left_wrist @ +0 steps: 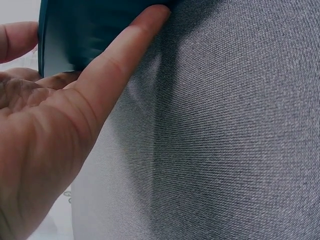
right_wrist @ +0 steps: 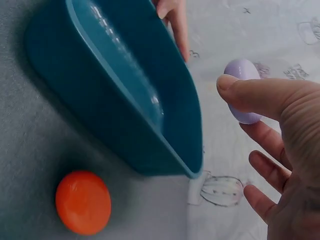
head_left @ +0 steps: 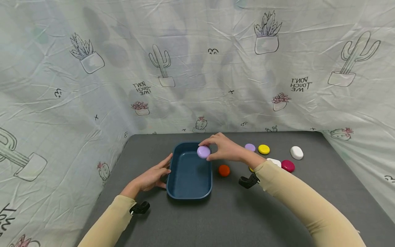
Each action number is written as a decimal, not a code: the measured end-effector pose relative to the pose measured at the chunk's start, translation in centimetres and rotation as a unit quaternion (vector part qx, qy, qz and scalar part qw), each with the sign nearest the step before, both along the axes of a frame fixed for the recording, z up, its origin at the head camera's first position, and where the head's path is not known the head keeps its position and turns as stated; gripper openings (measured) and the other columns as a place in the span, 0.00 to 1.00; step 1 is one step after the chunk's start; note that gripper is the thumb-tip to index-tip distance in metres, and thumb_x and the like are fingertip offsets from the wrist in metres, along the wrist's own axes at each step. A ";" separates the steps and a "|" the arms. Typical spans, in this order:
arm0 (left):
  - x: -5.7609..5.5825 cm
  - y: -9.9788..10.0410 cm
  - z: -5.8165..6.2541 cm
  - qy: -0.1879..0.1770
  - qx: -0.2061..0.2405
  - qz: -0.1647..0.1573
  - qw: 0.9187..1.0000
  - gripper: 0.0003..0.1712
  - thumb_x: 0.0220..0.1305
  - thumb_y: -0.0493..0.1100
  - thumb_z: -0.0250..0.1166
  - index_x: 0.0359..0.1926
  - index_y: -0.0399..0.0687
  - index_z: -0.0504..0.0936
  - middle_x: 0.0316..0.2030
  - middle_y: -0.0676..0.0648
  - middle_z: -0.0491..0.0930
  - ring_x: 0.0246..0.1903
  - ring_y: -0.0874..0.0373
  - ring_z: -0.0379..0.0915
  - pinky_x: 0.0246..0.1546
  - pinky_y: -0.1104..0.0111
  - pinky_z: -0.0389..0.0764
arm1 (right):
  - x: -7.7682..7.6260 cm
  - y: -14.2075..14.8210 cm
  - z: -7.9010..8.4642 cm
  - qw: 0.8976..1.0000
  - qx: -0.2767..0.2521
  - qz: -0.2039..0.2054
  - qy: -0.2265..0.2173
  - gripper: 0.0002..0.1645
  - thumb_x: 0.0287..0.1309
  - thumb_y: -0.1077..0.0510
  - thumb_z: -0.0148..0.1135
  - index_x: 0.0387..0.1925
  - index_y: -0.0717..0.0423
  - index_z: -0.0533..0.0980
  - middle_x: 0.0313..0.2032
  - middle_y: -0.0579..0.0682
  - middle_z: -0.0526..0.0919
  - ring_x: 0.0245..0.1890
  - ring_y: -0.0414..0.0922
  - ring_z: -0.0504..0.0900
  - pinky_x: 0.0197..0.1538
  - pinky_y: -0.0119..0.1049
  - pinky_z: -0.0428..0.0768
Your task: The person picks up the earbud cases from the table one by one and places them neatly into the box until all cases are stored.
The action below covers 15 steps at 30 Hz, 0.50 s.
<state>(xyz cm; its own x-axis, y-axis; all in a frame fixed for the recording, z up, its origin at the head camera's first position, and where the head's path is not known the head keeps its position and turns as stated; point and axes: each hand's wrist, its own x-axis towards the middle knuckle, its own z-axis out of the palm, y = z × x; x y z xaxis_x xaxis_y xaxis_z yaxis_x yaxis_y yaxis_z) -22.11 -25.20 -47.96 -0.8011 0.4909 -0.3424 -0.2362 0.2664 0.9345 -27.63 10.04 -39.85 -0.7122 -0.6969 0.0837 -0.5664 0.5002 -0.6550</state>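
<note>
A deep blue rectangular tray (head_left: 189, 175) stands on the grey tabletop, its inside bare in the head view. My left hand (head_left: 154, 175) rests against the tray's left wall, fingers and thumb stretched along it. In the left wrist view the thumb (left_wrist: 117, 62) lies straight against the blue side. Over the tray's far right corner, my right hand (head_left: 226, 148) pinches a lilac rounded disc (head_left: 203, 152) between thumb and fingers. The right wrist view shows this disc edge-on above the rim, the other fingers loosely bent. Just right of the tray lies an orange disc (head_left: 224, 170).
Farther right on the tabletop lie another lilac disc (head_left: 250, 147), a yellow disc (head_left: 263, 149), a white rounded piece (head_left: 297, 153) and a crimson one (head_left: 288, 166). The right forearm partly covers another white piece (head_left: 274, 162) and a second yellow one. A patterned cloth (head_left: 191, 68) hangs behind.
</note>
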 end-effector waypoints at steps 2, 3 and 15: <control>0.0 -0.1 0.0 -0.002 0.000 0.001 1.000 0.42 0.81 0.41 0.47 0.82 0.74 0.35 0.81 0.44 0.27 0.78 0.37 0.35 0.47 0.47 0.81 | -0.4 -0.9 -0.3 1.000 0.009 0.014 0.001 0.32 0.56 0.53 0.78 0.63 0.41 0.80 0.55 0.41 0.80 0.59 0.55 0.66 0.56 0.47 0.67; 0.0 -0.1 0.0 -0.003 0.000 0.000 1.000 0.42 0.81 0.42 0.47 0.82 0.75 0.35 0.81 0.44 0.27 0.78 0.37 0.35 0.47 0.48 0.81 | -0.5 -1.3 -0.4 1.000 0.015 0.021 0.002 0.32 0.56 0.53 0.78 0.63 0.41 0.80 0.55 0.41 0.80 0.59 0.55 0.67 0.55 0.47 0.67; -0.2 -0.3 0.0 -0.008 0.008 -0.002 1.000 0.42 0.81 0.43 0.49 0.81 0.77 0.37 0.81 0.46 0.31 0.77 0.37 0.39 0.48 0.48 0.81 | -0.9 -5.3 -2.1 0.990 0.129 0.052 0.032 0.31 0.56 0.50 0.78 0.62 0.37 0.80 0.50 0.41 0.80 0.53 0.46 0.67 0.56 0.48 0.64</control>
<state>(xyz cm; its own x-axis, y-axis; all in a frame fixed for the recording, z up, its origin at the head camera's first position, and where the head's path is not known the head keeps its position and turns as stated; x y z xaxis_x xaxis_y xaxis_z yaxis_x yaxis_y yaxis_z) -22.31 -25.50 -47.95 -0.7934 0.4995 -0.3479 -0.2509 0.2523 0.9345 -28.49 4.73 -41.97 -0.6344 -0.7704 -0.0631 -0.6601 0.5824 -0.4744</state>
